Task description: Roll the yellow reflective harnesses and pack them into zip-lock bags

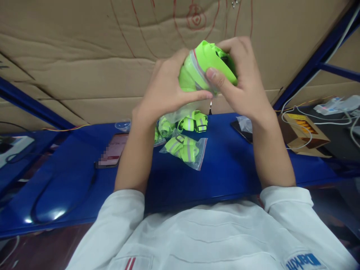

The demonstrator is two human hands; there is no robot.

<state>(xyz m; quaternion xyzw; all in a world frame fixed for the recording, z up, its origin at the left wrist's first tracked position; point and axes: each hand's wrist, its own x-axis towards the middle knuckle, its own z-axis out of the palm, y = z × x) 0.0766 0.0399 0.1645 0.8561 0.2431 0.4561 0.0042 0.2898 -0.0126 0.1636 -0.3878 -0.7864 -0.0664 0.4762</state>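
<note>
Both hands are raised above the blue table (225,165), gripping a bundle of neon green reflective straps in a clear plastic bag (204,62). My left hand (165,90) wraps the bundle's left side, thumb stretched under it. My right hand (242,82) closes over the right side, its thumb pressing the front of the bag. Below them on the table lies a sealed clear bag of green straps (185,150), and behind it several loose green straps (191,122).
A phone (111,155) with a black cable lies left on the table. A dark phone (242,131) and a small empty bag sit right. An open cardboard box (303,133) and white cables stand far right. A cardboard wall rises behind.
</note>
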